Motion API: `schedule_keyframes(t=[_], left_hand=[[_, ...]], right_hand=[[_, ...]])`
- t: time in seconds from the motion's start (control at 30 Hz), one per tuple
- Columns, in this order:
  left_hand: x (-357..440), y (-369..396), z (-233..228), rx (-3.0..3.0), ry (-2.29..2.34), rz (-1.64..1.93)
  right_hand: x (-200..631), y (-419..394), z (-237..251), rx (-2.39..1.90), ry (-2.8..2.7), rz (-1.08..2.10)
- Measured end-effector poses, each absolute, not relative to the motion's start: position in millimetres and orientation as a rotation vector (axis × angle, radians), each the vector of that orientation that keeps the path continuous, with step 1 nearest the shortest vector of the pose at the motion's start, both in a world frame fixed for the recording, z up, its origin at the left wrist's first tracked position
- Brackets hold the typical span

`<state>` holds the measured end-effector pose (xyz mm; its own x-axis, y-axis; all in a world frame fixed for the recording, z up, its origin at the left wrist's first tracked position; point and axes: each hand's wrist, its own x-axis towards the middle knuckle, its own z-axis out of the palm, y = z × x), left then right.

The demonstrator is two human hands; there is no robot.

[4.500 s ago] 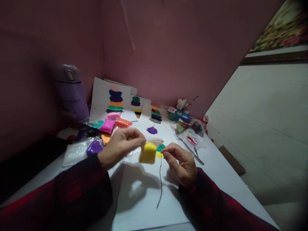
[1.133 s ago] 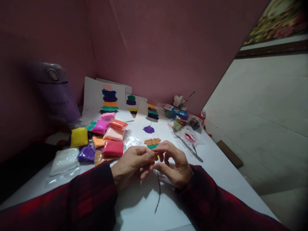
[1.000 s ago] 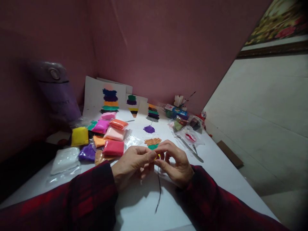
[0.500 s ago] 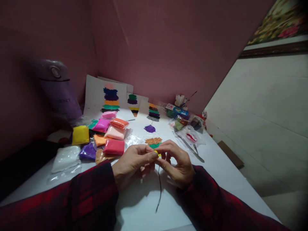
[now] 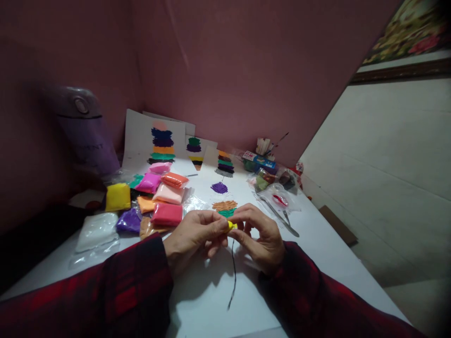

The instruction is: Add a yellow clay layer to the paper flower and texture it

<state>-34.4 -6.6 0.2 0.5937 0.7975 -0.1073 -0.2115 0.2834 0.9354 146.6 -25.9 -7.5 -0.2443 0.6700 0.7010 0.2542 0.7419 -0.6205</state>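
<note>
Between my fingertips, over the white tabletop, is a small piece of yellow clay (image 5: 230, 226). My left hand (image 5: 197, 234) pinches it from the left, thumb against fingers. From the right, my right hand (image 5: 260, 235) closes thumb and fingertips on its other side. Below the hands a thin black cord (image 5: 234, 272) hangs or lies; whether it joins the clay is hidden by the fingers. Just beyond my fingertips, the green and orange clay strokes (image 5: 224, 206) are partly covered.
Several soft clay packets, among them a red packet (image 5: 167, 214) and a yellow packet (image 5: 118, 197), lie left. A purple bottle (image 5: 86, 136) stands behind them. Metal tweezers (image 5: 278, 213) and a clear bag (image 5: 282, 199) lie right. Colour-streaked cards (image 5: 141, 136) lean at the back wall.
My fingers have shifted slightly around the yellow clay, and more of it shows between them. The rest of the table looks the same.
</note>
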Motion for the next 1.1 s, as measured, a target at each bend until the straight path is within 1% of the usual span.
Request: schedule_keyframes(t=[0.23,0.87,1.1], left_hand=[[-32.7,-7.0,0.9,1.115,0.704,0.730],[-35.6,-4.6,-0.5,1.182,0.680,0.701],[-36.1,-3.4,-2.4,1.192,0.679,0.693]], right_hand=[[145.0,-26.8,-6.2,-0.718,-1.783,0.413],[147.1,-26.5,-6.5,-0.734,-1.864,0.506],[146.7,-27.4,-4.5,-0.700,-1.840,0.401]])
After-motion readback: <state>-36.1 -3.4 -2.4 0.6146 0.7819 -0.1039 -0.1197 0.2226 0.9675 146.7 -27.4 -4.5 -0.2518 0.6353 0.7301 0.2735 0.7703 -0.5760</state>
